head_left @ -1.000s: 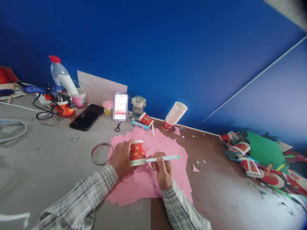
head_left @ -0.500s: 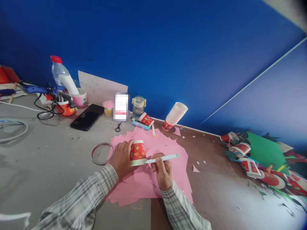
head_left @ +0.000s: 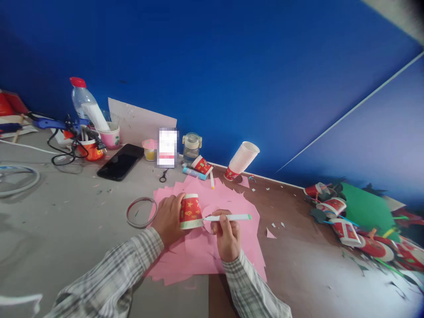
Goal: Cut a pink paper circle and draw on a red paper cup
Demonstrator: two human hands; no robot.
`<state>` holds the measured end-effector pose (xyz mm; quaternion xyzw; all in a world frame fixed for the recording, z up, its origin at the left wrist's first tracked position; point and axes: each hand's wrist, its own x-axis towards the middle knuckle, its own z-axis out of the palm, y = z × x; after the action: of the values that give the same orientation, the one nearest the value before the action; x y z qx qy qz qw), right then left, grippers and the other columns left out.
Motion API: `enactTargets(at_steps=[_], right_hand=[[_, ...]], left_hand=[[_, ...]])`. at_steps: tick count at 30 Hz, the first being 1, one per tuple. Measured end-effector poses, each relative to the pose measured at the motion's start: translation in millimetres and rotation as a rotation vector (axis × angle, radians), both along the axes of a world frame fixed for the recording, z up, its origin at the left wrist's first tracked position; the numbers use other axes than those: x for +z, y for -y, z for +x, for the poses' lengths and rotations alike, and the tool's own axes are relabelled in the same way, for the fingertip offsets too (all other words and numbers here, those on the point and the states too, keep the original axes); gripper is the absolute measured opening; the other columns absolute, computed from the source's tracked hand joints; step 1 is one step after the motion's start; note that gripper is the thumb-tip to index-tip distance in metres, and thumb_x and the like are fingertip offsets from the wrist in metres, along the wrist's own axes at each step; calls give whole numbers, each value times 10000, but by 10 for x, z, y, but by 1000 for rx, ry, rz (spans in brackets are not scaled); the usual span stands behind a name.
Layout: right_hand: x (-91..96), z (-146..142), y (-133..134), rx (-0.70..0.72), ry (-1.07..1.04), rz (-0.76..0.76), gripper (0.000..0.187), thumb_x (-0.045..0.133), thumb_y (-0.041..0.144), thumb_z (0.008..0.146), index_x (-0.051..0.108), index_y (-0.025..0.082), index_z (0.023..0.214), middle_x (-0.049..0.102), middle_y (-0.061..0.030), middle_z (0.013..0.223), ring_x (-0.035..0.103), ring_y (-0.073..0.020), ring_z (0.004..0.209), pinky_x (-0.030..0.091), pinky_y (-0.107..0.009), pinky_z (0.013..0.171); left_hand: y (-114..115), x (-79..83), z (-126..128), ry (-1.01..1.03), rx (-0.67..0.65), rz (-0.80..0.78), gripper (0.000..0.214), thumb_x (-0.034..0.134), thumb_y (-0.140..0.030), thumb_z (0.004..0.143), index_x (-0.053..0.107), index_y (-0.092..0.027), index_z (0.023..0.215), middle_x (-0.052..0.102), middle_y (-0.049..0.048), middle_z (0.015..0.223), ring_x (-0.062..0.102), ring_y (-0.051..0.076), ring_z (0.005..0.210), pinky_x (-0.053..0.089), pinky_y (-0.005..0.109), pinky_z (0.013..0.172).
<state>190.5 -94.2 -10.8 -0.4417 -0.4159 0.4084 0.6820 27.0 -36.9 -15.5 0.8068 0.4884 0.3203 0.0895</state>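
Observation:
A red paper cup [head_left: 191, 211] with gold patterns stands upside down over the pink paper sheets [head_left: 205, 260]. Green strokes mark the pale band along its lower rim. My left hand [head_left: 169, 219] is closed around the cup's left side. In my right hand [head_left: 227, 236] is a white marker pen [head_left: 233, 217] with a green end, pinched between thumb and fingers. The pen's tip points left, close by the cup's lower right edge; I cannot tell whether it touches. A roll of tape [head_left: 141, 212] lies just left of my left hand.
Behind the paper are a blue glue stick [head_left: 194, 173], a tipped red cup [head_left: 202, 165], a lidded jar [head_left: 191, 148] and a leaning stack of paper cups [head_left: 242, 160]. A black phone [head_left: 121, 162] lies at left. Decorated cups [head_left: 346, 232] and green paper [head_left: 367, 210] crowd the right.
My right hand has shifted slightly right with the marker pen, and the pen lies closer to level. My left hand and the cup have stayed in place.

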Motion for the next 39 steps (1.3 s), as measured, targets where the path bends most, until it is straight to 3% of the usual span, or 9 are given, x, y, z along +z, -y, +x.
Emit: enactTargets(at_steps=[9,14,18,24,30,39], right_hand=[[-52,1,24,41,40,37,260,536,410,785,638,172,760,471,55,428,419,-125,385,352,-239,430],[-45,-19,16,-3,40,36,254,529,411,791,633,180,788,487,51,436,435,-134,395,363,-239,425],[-5,-41,11,-72,86,90,252,509,414,800,617,198,872,522,45,489,493,-163,481,453,-323,558],[54,-51,27,-146,284,55,253,415,355,843,543,219,1013,585,35,544,582,-215,610,454,-412,707],[51,-47,7,-237,417,48,184,489,222,754,566,219,921,555,18,650,573,-193,581,467,-310,553],[34,-19,5,-97,724,155,416,451,77,677,487,221,1065,517,-11,782,551,-219,711,460,-388,706]], left_hand=[[-2,19,6,12,-6,-8,860,573,-673,512,331,-168,1164,533,70,905,502,265,831,426,435,760],[-12,-20,-4,12,-18,10,828,604,-610,527,316,-182,1174,529,62,909,501,256,827,424,436,769],[-24,-56,-15,6,-20,1,845,632,-582,502,315,-180,1174,529,58,903,497,255,823,425,440,772],[-32,-71,-10,24,-15,-14,841,641,-547,502,299,-192,1184,531,57,915,504,257,833,434,434,761],[-23,-48,-6,108,14,13,924,638,-618,463,269,-208,1203,524,67,949,511,280,863,446,453,748],[-6,-22,-21,197,4,-21,877,643,-569,494,273,-213,1206,504,60,960,510,258,870,447,437,785]])
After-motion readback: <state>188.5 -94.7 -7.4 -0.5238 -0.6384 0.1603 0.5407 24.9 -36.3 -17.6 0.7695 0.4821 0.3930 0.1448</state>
